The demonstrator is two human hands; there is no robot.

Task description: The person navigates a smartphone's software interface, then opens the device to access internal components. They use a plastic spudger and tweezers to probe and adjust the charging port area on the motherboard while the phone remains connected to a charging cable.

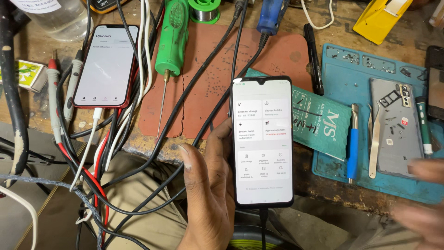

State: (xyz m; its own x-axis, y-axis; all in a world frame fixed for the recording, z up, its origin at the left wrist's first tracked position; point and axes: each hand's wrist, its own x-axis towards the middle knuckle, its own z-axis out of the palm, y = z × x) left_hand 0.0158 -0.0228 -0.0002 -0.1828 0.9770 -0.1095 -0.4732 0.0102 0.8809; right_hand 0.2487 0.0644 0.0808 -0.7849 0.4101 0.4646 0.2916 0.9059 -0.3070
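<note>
Holding a lit smartphone [263, 141] upright in left hand [210, 194].

The left hand [210, 185] holds a phone [263, 141] up in front of the table edge [152, 146], with a cable plugged into its bottom. Behind the phone lies a flat mat [208, 69]. A pointed tool [171, 41] lies on the left part of that mat. Left of the mat, a second phone [106, 65] lies on a pile of wires. Right of the held phone sits a packet [319, 122], then a tray [342, 69] with a phone back cover [395, 127] on it. The right hand [423, 199] is near the tray's front corner.
</note>
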